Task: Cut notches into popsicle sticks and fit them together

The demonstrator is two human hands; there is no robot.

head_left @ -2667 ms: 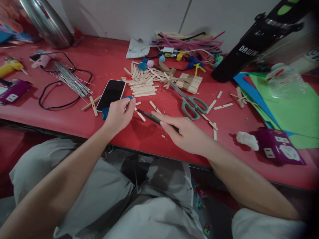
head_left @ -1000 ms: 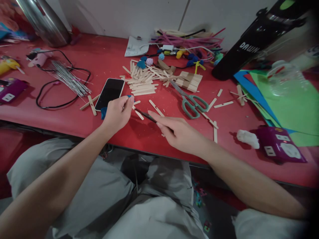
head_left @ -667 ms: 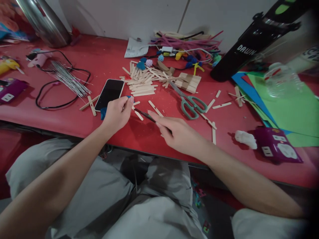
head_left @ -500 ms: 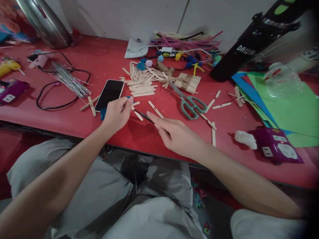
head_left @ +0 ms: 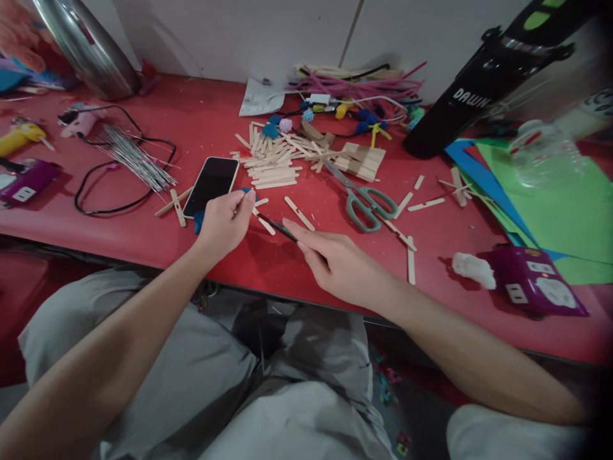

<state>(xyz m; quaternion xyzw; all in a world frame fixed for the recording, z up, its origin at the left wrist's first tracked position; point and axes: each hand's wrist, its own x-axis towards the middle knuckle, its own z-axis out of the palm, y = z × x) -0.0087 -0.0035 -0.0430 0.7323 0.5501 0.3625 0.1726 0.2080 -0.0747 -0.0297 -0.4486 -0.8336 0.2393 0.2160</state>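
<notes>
My left hand [head_left: 227, 220] is closed in a pinch beside a phone [head_left: 211, 185]; what its fingertips hold is hidden. Pieces of craft stick [head_left: 265, 223] show close to those fingertips, and blue material [head_left: 198, 222] peeks out by the phone. My right hand [head_left: 338, 262] grips a slim dark tool [head_left: 276, 227], its index finger stretched along it. The tool's tip points at my left fingertips, over the red table. A notched craft stick [head_left: 299, 213] lies just beyond the tool. To the right rest scissors [head_left: 366, 204] with grey-green handles.
Behind my hands is a pile of craft sticks [head_left: 275, 160]. Metal wires [head_left: 138, 160] and a black cable [head_left: 90, 211] lie left. A black bottle [head_left: 453, 96], coloured paper [head_left: 565, 211] and a purple box with sockets [head_left: 536, 281] stand right. The red table [head_left: 268, 268] ends before my lap.
The view has shifted very slightly. Both hands keep nearly the same place and hold, with the dark tool still pointing at my left fingertips.
</notes>
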